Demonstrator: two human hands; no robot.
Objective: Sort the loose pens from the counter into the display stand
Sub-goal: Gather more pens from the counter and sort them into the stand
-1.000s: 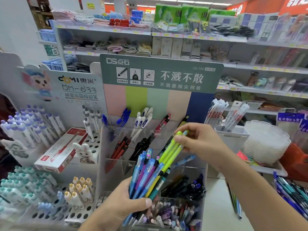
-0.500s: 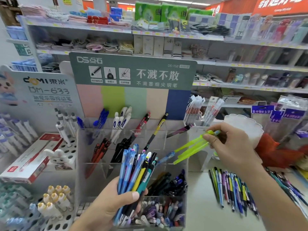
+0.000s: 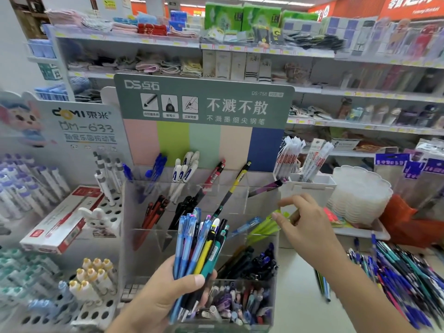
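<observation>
Right hand (image 3: 310,227) at display stand (image 3: 263,200) edge — green pens (image 3: 263,228).

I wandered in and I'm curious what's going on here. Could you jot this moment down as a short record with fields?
Setting: shop counter with stocked shelves behind
Left hand: grips a mixed bundle of blue, yellow and teal pens, upright
Right hand: fingers spread at the lime-green pens, which lean in a right-side compartment
Stand: clear acrylic tiered display stand, partly filled with pens
Left to sort: heap of loose pens lying on the counter at right
</observation>
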